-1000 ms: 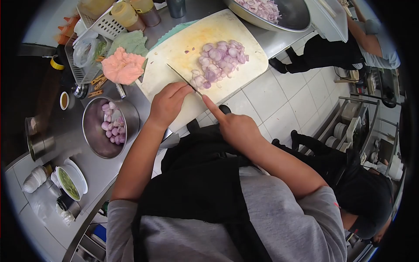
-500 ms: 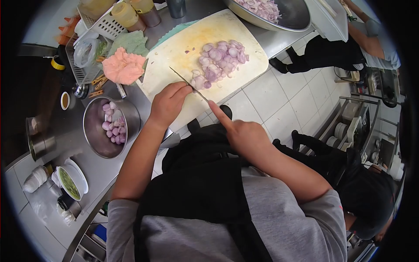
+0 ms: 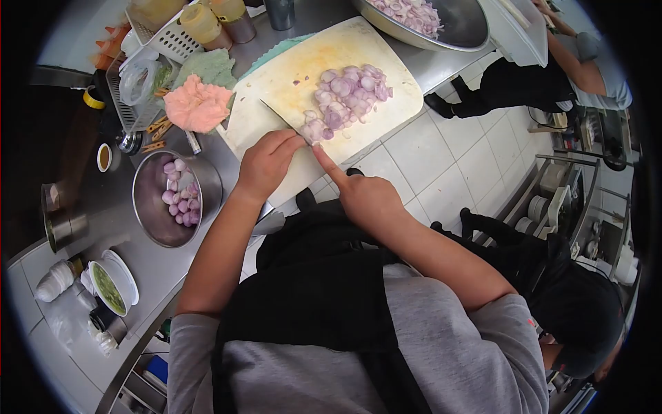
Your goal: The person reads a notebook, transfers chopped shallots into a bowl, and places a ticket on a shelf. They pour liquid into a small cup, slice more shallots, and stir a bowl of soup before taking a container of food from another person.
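My right hand point(image 3: 369, 200) grips a knife point(image 3: 278, 115), its index finger stretched along the blade. The handle is hidden in the palm. Thin and dark, the blade lies slantwise over the white cutting board point(image 3: 262, 134). Close against the blade's left side, my left hand point(image 3: 271, 163) has its fingers curled together at the board; whatever they pinch is hidden. Just beyond the knife spreads a heap of sliced shallots point(image 3: 352, 93), with a few slices touching the blade. Whole peeled shallots point(image 3: 183, 200) sit in a steel pot point(image 3: 153, 228) left of my left forearm.
A large steel bowl point(image 3: 465, 27) of sliced shallots stands beyond the board. Pink cloth point(image 3: 198, 103), clothespins point(image 3: 158, 130) and a basket of bottles point(image 3: 172, 45) are at the left. A green-filled bowl point(image 3: 109, 286) sits lower left. Two other people are at the right.
My right hand has moved left and slightly up, with the knife shifting toward the upper left. My left hand has hardly moved.
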A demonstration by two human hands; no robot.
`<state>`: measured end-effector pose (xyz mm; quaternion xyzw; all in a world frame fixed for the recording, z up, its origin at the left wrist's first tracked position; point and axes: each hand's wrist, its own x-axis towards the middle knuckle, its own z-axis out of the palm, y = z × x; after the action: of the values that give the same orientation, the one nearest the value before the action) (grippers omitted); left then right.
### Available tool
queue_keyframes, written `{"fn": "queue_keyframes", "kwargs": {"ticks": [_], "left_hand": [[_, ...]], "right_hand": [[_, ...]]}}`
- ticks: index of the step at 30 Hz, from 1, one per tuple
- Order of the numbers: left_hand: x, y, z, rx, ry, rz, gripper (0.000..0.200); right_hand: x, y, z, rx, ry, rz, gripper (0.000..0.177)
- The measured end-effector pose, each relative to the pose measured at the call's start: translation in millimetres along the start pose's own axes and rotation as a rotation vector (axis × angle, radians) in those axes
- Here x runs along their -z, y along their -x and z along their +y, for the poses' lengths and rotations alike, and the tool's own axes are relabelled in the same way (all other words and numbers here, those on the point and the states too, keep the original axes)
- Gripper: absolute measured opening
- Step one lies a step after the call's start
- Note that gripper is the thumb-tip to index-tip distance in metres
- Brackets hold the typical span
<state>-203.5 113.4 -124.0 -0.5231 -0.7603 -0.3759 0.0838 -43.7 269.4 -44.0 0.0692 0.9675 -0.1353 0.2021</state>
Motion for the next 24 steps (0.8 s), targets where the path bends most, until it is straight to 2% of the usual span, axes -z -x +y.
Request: {"fn": "queue_keyframes", "kwargs": {"ticks": [4, 7, 9, 10, 12, 15, 19, 22, 24], "left_hand": [[-3.4, -0.9, -1.5, 0.045, 0.012, 0.0, 0.025], [0.6, -2.1, 1.0, 0.065, 0.03, -0.013, 0.024], [0.5, -3.5, 1.4, 0.065, 0.043, -0.019, 0.024], [0.0, -2.4, 0.9, 0.068, 0.027, -0.02, 0.023], [-0.3, -0.2, 0.2, 0.077, 0.009, -0.02, 0.022], [-1.0, 0.1, -0.2, 0.069, -0.003, -0.008, 0.022], [-0.9, -0.3, -1.1, 0.058, 0.008, -0.011, 0.022], [-1.0, -1.2, -0.3, 0.047, 0.016, -0.009, 0.023], [-1.2, 0.6, -1.0, 0.047, 0.012, -0.008, 0.023]], "right_hand": [[-2.6, -0.6, 4.1, 0.036, 0.006, 0.043, 0.092], [4.8, 1.8, 7.4, 0.029, -0.003, 0.002, 0.092], [12.1, 13.2, 9.8, 0.082, -0.057, 0.114, 0.092], [19.3, 21.2, 9.7, 0.082, -0.057, 0.112, 0.092], [31.3, 37.9, 9.0, 0.041, 0.033, -0.018, 0.092], [28.3, 50.4, 11.7, 0.04, 0.079, -0.016, 0.092], [11.6, 25.8, 7.3, 0.025, 0.03, -0.044, 0.091], [-6.0, -0.9, 6.3, 0.059, -0.012, 0.076, 0.091], [-2.5, -5.0, 4.9, 0.032, -0.054, 0.005, 0.09]]}}
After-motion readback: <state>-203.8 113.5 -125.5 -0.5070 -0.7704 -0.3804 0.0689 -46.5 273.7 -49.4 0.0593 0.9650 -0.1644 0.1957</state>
